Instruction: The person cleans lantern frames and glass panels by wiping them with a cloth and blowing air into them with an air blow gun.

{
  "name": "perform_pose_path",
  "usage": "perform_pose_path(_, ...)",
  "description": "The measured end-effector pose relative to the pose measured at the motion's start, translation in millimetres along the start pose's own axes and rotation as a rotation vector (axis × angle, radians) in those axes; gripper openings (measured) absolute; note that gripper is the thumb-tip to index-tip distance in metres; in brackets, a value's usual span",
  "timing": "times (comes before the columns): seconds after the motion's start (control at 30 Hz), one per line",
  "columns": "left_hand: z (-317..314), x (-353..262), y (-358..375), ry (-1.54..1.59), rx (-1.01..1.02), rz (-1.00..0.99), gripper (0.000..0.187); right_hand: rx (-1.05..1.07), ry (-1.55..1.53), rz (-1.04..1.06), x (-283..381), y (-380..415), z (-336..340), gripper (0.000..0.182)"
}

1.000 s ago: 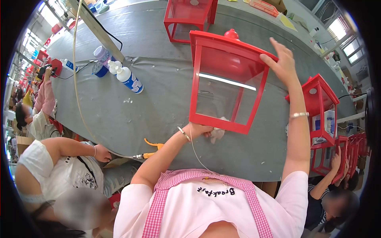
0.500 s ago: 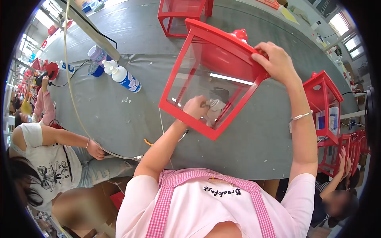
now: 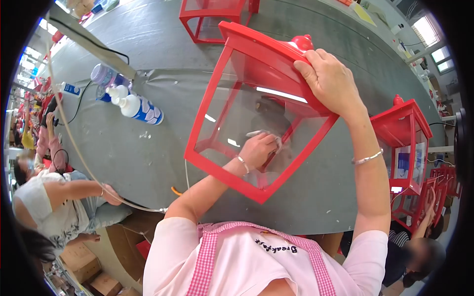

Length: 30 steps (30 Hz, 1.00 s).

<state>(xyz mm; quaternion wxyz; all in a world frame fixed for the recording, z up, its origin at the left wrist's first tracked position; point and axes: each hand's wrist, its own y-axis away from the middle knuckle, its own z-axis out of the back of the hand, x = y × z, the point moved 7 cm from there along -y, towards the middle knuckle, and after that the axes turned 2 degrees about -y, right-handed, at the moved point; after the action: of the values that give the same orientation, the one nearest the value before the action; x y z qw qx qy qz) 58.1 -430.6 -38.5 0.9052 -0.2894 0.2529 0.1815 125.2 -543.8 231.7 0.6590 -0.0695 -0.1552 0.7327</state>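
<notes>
A red lantern [image 3: 261,40] with clear panes is tilted over the table. My right hand [image 3: 332,81] grips its roof beside the round red knob [image 3: 302,42]. My left hand [image 3: 260,149] reaches inside the lantern, its fingers closed on a crumpled white cloth [image 3: 278,144]. That cloth is partly hidden by the fingers and lies close to a pane. Light reflections streak across the panes.
White pump bottles with blue labels [image 3: 143,109] stand on the grey table [image 3: 148,167] to the left. Other red lanterns are at the back [image 3: 195,24] and the right [image 3: 402,128]. A pale hose [image 3: 79,153] hangs at left, near a seated person [image 3: 64,195].
My left hand has moved right and slightly down inside the lantern, with the cloth. The lantern has shifted a little left and toward me. My right hand has slid nearer the knob.
</notes>
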Motion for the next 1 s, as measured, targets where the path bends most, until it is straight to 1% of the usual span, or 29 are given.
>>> perform_pose_path(0.03, -7, 4, -15, 0.013, 0.004, 0.001, 0.025, 0.011, 0.004, -0.007, -1, -1, -1, 0.039)
perform_pose_path(0.1, -7, 17, -62, -0.003, -0.089, -0.049, 0.026, 0.018, -0.003, -0.015, 1, -4, -2, 0.04)
perform_pose_path(0.17, -9, 30, -101, -0.153, -0.077, -0.062, 0.019, 0.025, -0.002, -0.014, 4, -9, -3, 0.041)
perform_pose_path(0.2, -8, 42, -112, -0.147, -0.082, -0.057, 0.019, 0.027, 0.006, -0.014, 4, -10, -3, 0.042)
perform_pose_path(0.27, 2, 42, -118, -0.186, -0.287, -0.26, 0.019, 0.034, 0.017, -0.009, 4, -9, -2, 0.043)
perform_pose_path(0.3, -1, 53, -112, -0.188, -0.285, -0.252, 0.019, 0.038, 0.011, -0.006, 5, -9, -4, 0.043)
perform_pose_path(0.37, 4, 100, -95, -0.321, -0.183, 0.16, 0.027, 0.048, -0.003, -0.015, 3, -8, -5, 0.045)
perform_pose_path(0.43, 56, 102, -78, -0.501, -0.264, 0.335, 0.019, 0.039, -0.016, -0.023, 3, -3, 0, 0.045)
perform_pose_path(0.47, 61, 96, -71, -0.511, -0.265, 0.335, 0.019, 0.045, -0.019, -0.039, 2, -3, 1, 0.044)
perform_pose_path(0.53, 68, 86, -49, -0.648, -0.251, 0.344, 0.014, 0.058, -0.024, -0.055, 4, -3, 1, 0.041)
perform_pose_path(0.57, 75, 82, -36, -0.726, -0.252, 0.356, 0.013, 0.028, -0.046, -0.017, 6, 0, 3, 0.038)
perform_pose_path(0.6, 69, 75, -23, -0.734, -0.125, 0.4, 0.013, -0.006, -0.079, 0.043, 7, -1, 5, 0.035)
perform_pose_path(0.63, 70, 65, -3, -0.765, -0.012, 0.484, 0.013, 0.095, -0.024, 0.035, 5, 1, 2, 0.029)
perform_pose_path(0.67, 78, 45, 16, -0.746, 0.019, 0.477, 0.013, 0.084, 0.077, 0.176, 5, 5, -2, 0.028)
perform_pose_path(0.7, 84, 38, 36, -0.548, -0.151, 0.459, 0.014, 0.027, 0.117, 0.301, 15, 6, -1, 0.029)
perform_pose_path(0.73, 68, 25, 54, -0.66, 0.011, 0.346, 0.018, 0.182, -0.105, -0.049, -4, 4, -7, 0.03)
perform_pose_path(0.77, 50, 33, 69, -0.56, -0.33, 0.246, 0.016, 0.175, -0.17, 0.008, -35, -1, -27, 0.037)
perform_pose_path(0.8, 8, 46, 73, -0.477, -0.274, 0.298, 0.015, -0.028, 0.055, 0.321, -79, 1, -51, 0.04)
perform_pose_path(0.83, -3, 38, 67, -0.389, -0.117, 0.413, 0.016, 0.289, 0.178, 0.248, -95, -10, -64, 0.043)
perform_pose_path(0.87, 21, 10, 67, -0.25, -0.092, 0.419, 0.01, 0.415, 0.033, 0.082, -81, -18, -55, 0.044)
perform_pose_path(0.9, 5, 11, 61, -0.083, -0.122, 0.642, 0.01, 0.197, 0.33, 0.434, -174, -41, -104, 0.046)
perform_pose_path(0.93, 34, -25, 65, -0.156, 0.06, 0.564, 0.013, 0.246, 0.088, 0.33, -188, -58, -111, 0.047)
perform_pose_path(0.97, -48, 31, 45, -0.146, -0.075, 0.586, 0.016, 0.341, 0.07, 0.249, -118, -39, -70, 0.066)
perform_pose_path(1.0, -36, 11, 65, -0.203, -0.001, 0.548, 0.015, 0.198, 0.152, 0.427, -107, -14, -58, 0.062)
